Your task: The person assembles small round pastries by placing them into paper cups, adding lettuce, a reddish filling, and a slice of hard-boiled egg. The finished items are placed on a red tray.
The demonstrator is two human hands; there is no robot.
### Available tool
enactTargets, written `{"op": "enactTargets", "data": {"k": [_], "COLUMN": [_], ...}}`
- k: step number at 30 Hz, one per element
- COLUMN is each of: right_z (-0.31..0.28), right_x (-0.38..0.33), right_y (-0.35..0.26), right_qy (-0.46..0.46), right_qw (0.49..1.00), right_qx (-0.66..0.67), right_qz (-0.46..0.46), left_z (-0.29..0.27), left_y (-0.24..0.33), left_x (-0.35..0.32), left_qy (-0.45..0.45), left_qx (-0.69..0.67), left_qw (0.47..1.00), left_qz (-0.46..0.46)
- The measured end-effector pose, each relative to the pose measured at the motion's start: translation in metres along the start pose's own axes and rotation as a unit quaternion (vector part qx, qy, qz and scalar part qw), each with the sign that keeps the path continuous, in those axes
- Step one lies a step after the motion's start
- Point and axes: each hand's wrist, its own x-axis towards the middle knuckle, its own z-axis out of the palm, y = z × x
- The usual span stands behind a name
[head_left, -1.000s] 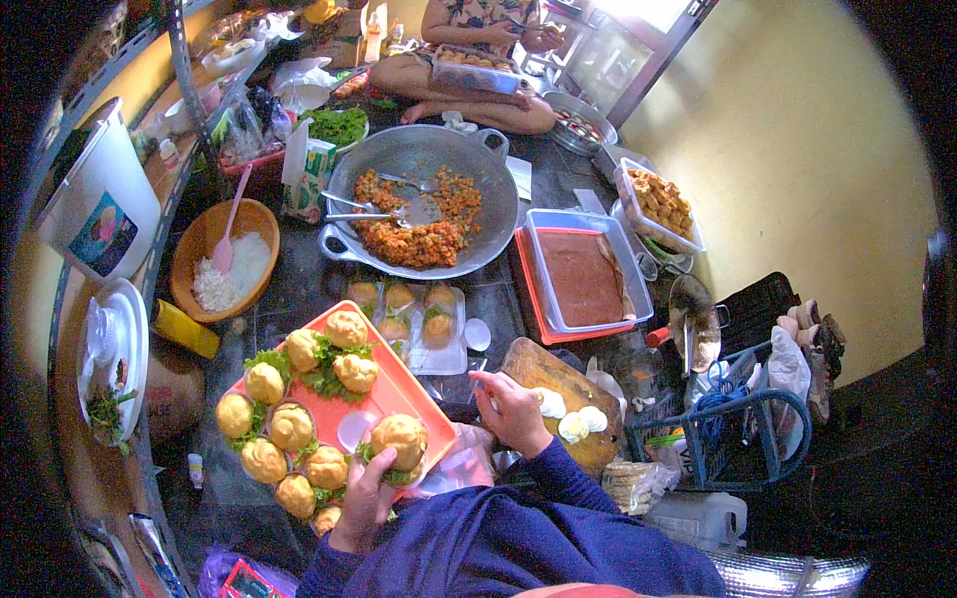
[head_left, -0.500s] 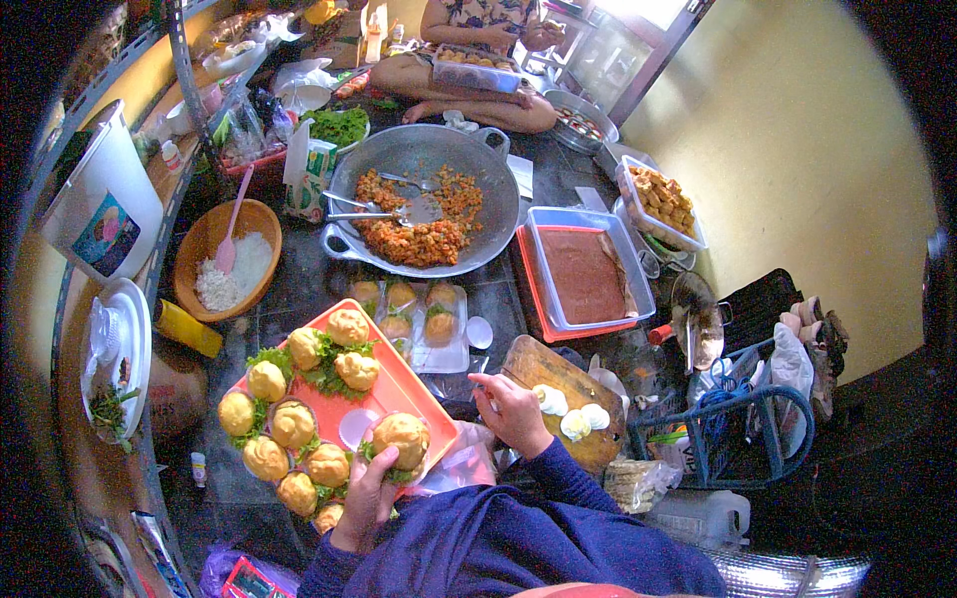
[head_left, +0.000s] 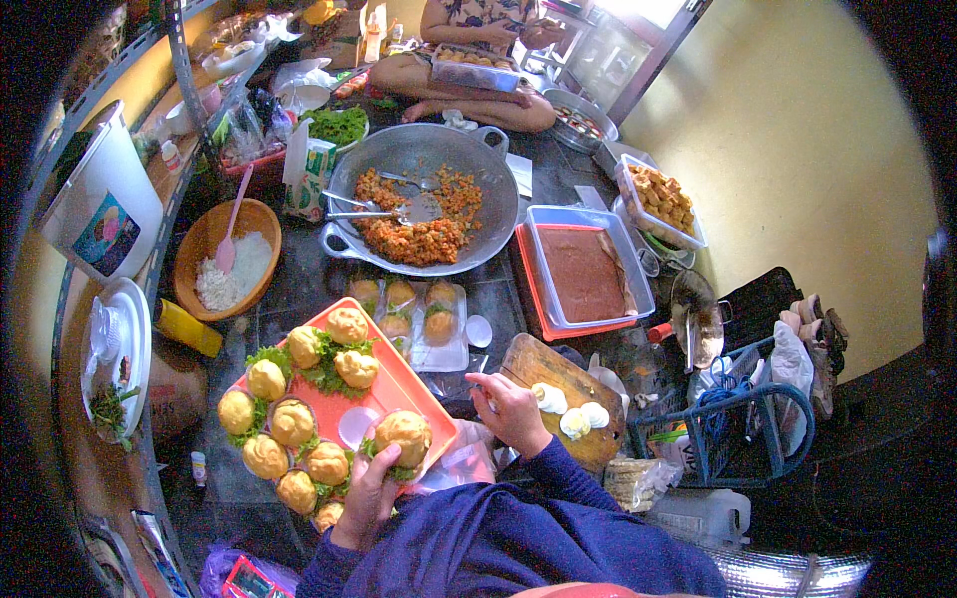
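My left hand (head_left: 371, 498) is closed round a round golden pastry bun (head_left: 403, 439) with green lettuce (head_left: 401, 474) at its side, just above the near edge of an orange tray (head_left: 414, 394). More such buns (head_left: 293, 424), lettuce tucked in, stand in paper cups on the tray's left part. A small white paper cup (head_left: 359, 427) lies beside the held bun. Over the left edge of a wooden board (head_left: 528, 369) hovers my right hand (head_left: 510, 409), fingers bent and apart, with nothing visible in it. Slices of boiled egg (head_left: 575, 424) lie on that board.
A large wok (head_left: 344, 174) with orange-brown filling and spoons stands ahead. Past the tray sits a white foam tray (head_left: 454, 351) of filled buns. Clear tubs (head_left: 588, 324) are at the right, a blue basket (head_left: 738, 424) nearer. Another person (head_left: 478, 20) sits at the back.
My hands and the held bun have barely moved. At the back, the other person's hand has shifted slightly.
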Motion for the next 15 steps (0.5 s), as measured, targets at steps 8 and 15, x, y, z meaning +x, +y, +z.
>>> {"op": "enactTargets", "data": {"k": [8, 15], "right_z": [0.0006, 0.0012], "right_x": [0.0009, 0.0013], "right_y": [-0.0026, -0.0019], "right_qy": [0.003, 0.004], "right_qw": [1.000, 1.000], "right_qx": [0.014, 0.007], "right_qz": [0.006, 0.000], "left_z": [0.0021, 0.0043], "left_y": [0.0024, 0.0025], "left_x": [0.0002, 0.0010], "left_qy": [0.010, 0.000], "left_qx": [0.020, 0.004], "left_qw": [1.000, 1.000], "left_qz": [-0.012, -0.008]}}
